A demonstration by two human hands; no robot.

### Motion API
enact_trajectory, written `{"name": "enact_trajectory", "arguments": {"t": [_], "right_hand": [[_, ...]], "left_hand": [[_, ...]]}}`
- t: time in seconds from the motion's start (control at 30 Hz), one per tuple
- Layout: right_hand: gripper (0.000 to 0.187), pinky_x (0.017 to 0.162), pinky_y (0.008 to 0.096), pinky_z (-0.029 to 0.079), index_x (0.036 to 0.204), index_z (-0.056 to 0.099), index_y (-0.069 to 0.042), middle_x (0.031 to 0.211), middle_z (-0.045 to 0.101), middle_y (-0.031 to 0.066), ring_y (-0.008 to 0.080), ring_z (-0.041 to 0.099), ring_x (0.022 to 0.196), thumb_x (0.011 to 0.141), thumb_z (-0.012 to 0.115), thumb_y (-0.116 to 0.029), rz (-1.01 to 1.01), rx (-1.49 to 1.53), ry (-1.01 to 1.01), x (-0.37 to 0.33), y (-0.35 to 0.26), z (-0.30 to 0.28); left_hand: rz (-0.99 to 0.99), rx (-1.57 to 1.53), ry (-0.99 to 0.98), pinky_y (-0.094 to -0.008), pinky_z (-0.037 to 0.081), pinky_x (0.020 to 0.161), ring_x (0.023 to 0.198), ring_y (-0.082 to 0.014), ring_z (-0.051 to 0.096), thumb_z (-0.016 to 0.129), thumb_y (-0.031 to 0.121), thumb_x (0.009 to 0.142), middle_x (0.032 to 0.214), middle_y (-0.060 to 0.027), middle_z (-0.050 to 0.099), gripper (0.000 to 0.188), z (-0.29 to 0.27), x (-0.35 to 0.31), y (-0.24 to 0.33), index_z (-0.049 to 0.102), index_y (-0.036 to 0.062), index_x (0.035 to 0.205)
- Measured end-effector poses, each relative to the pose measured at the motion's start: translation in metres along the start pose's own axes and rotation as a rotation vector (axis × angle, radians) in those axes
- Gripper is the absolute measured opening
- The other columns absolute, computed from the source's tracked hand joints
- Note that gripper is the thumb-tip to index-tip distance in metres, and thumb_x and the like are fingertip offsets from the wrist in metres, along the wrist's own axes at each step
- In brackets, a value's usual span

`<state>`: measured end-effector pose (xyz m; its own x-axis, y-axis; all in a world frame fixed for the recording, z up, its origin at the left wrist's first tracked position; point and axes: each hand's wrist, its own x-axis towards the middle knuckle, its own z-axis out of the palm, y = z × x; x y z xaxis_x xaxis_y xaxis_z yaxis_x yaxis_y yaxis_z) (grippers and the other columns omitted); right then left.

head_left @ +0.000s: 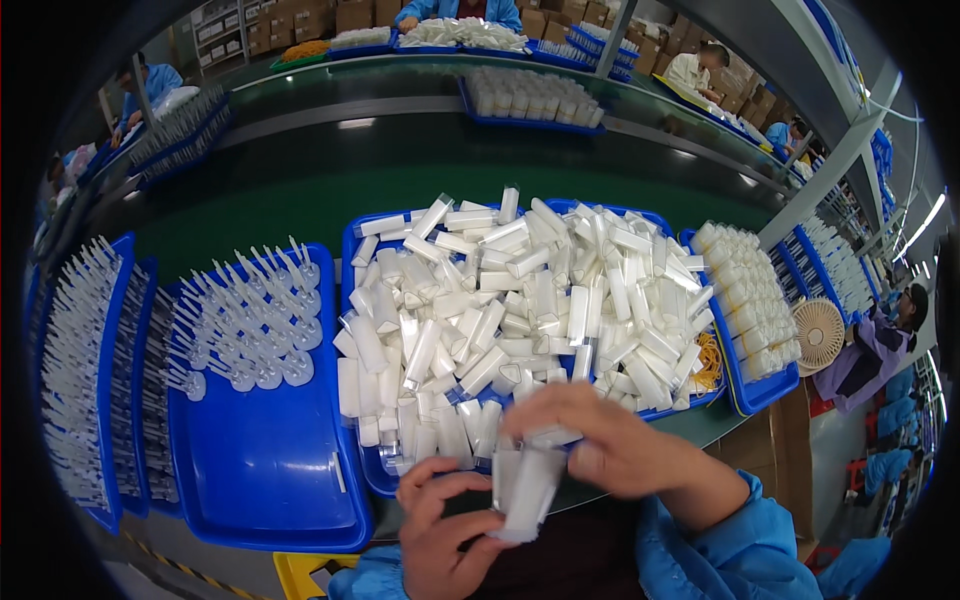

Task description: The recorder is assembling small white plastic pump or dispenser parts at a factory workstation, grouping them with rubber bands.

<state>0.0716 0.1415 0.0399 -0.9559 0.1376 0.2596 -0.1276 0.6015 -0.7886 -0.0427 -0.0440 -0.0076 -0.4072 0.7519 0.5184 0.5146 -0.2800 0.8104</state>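
Observation:
My left hand (pixel 447 530) is closed around a small bundle of white pieces in clear plastic sleeves (pixel 528 485), held upright in front of my body. Over the top of that bundle is my right hand (pixel 612 438), its fingers bent and smeared by motion; whether they grip a piece is unclear. Just beyond both hands lies a big loose heap of the same white sleeved pieces (pixel 520 310), piled in blue trays (pixel 352 245) side by side.
At left, a blue tray (pixel 270 490) bears rows of white stemmed parts (pixel 265 325). More stemmed parts (pixel 85 380) stand in trays farther left. Banded bundles (pixel 745 290) fill a right-hand tray, near yellow rubber bands (pixel 709 362). A green conveyor (pixel 390 165) runs behind; people work beyond.

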Motion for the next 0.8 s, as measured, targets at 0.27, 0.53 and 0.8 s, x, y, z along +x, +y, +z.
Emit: {"name": "enact_trajectory", "arguments": {"t": [0.27,0.53,0.8], "right_hand": [[0.016,0.055,0.0312,0.048,0.086,0.054,-0.005,0.079,0.052,0.0079,0.0229,0.059,0.068,0.074,0.061,-0.012,-0.018,-0.866,0.085,0.026,0.033,0.027],[0.019,0.056,0.0238,0.046,0.101,0.057,-0.003,0.088,0.055,0.0072,0.0131,0.058,0.069,0.083,0.058,-0.009,0.227,-0.147,0.332,0.015,0.023,0.006],[0.036,0.054,0.0146,0.035,0.121,0.050,0.002,0.088,0.055,-0.0010,0.0006,0.044,0.064,0.087,0.057,-0.008,0.501,0.788,0.297,-0.004,0.007,-0.013]], "left_hand": [[0.017,-0.013,0.064,-0.0506,0.033,0.089,0.105,-0.0387,0.047,0.073,0.012,0.068,0.095,-0.0126,0.060,0.021,-0.002,-0.001,0.003,0.059,0.0066,0.083],[0.012,-0.016,0.010,-0.0501,0.032,0.089,0.098,-0.0358,0.048,0.073,0.019,0.067,0.087,-0.0090,0.059,0.017,-0.002,0.003,0.001,0.064,0.0080,0.076],[-0.040,-0.184,-0.100,-0.0419,0.030,0.092,0.104,-0.0298,0.042,0.077,0.025,0.062,0.091,0.0011,0.057,0.019,0.007,-0.003,-0.007,0.071,0.0196,0.079]]}}
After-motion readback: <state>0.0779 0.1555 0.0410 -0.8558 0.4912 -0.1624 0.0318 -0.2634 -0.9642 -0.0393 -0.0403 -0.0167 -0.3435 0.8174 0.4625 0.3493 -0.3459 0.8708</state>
